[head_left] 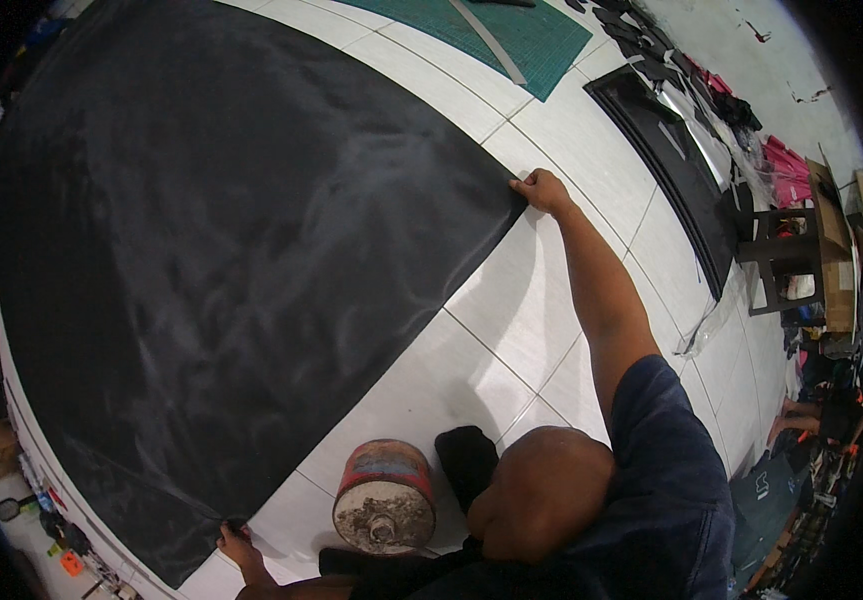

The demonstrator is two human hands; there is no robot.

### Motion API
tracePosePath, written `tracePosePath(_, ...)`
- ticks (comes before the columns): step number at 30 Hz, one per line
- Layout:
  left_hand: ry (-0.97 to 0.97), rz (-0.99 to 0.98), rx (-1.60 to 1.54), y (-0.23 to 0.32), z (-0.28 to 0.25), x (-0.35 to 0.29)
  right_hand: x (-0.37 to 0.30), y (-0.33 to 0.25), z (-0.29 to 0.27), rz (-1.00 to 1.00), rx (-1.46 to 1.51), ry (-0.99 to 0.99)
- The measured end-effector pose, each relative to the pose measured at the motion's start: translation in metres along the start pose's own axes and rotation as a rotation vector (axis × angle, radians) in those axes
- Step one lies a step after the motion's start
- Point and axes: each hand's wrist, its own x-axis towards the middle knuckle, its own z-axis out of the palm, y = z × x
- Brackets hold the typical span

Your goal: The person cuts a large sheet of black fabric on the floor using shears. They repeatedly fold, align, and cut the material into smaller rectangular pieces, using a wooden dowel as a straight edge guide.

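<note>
Head view, going left to right: the big black cloth [221, 260] lies from 8 to 11 o'clock, spread over white floor tiles [491, 350] with soft ripples. At 7 o'clock the left hand [239, 550] pinches its near edge, with one corner poking out to the hand's left. At 6 o'clock stands a round red tin [381, 490] with a dirty top; I can't tell what is inside it. Between 1 and 2 o'clock the right hand [548, 192] pinches another corner, thumb and finger together. So the cloth's near edge runs from hand to hand, and most of it spreads away toward 10 o'clock. At 3 o'clock sits a dark stool [786, 257] beside brown cardboard [836, 305].
</note>
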Motion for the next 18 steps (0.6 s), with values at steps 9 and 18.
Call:
tracePosePath(9,-0.014,0.033,-0.037,0.002,0.003,-0.005,-0.003,0.003,0.012,-0.111,0.074,0.134)
tracePosePath(18,-0.015,0.019,-0.046,0.004,0.009,-0.01,-0.012,0.026,0.03,-0.261,0.337,0.266)
